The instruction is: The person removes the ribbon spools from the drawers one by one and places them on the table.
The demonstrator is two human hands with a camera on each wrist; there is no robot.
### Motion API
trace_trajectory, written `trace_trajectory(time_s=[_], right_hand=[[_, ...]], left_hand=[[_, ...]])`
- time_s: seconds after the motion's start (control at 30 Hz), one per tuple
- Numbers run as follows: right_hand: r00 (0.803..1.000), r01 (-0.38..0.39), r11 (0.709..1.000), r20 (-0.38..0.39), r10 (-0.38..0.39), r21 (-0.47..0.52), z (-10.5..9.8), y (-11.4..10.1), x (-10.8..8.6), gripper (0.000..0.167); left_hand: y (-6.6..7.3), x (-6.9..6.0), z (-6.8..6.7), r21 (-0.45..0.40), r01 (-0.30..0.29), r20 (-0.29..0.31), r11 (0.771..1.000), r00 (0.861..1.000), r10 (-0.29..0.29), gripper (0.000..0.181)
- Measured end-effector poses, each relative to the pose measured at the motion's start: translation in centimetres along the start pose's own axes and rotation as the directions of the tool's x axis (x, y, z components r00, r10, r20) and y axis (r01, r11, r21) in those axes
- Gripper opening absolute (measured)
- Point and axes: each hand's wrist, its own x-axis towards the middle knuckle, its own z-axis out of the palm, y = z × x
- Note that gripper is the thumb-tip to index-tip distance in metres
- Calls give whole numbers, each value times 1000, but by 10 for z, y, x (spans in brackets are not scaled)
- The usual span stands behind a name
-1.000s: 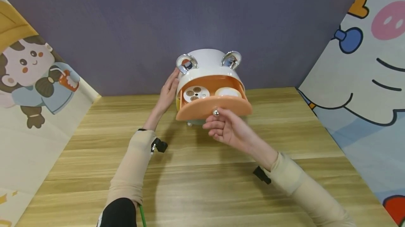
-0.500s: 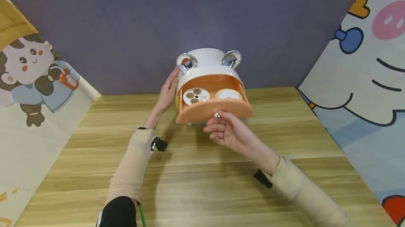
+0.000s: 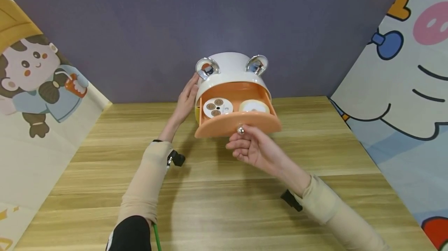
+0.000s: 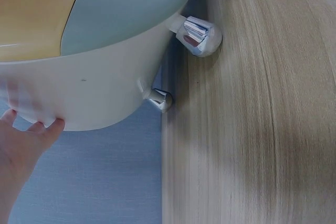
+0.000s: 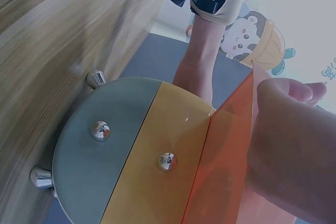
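Our right hand (image 3: 253, 148) pinches the silver knob (image 3: 240, 130) of the orange drawer (image 3: 222, 124); our left hand (image 3: 184, 105) touches the white cabinet (image 3: 229, 64) on the wooden table (image 3: 210, 204). We judge the opening mostly done: a brown-spotted white disc (image 3: 225, 109) shows inside; the yellow drawer (image 5: 142, 182) and grey-green drawer (image 5: 105, 171) are closed.

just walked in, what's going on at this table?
Someone's right hand pinches the knob of the orange drawer, which stands open with two round white items inside. The left hand touches the side of the cabinet. Below, the yellow drawer and green drawer are shut.
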Motion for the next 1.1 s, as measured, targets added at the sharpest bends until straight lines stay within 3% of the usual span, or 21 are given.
trace_trajectory(time_s=[0.17, 1.1], right_hand=[[1000, -1, 1000, 3, 1, 3, 0, 1, -2, 44], [1000, -6, 1000, 26, 6, -1, -4, 10, -9, 46]], left_hand=[[5, -2, -1, 3, -6, -1, 1000, 1000, 6, 47], [2, -1, 0, 5, -9, -9, 1000, 1000, 9, 47]])
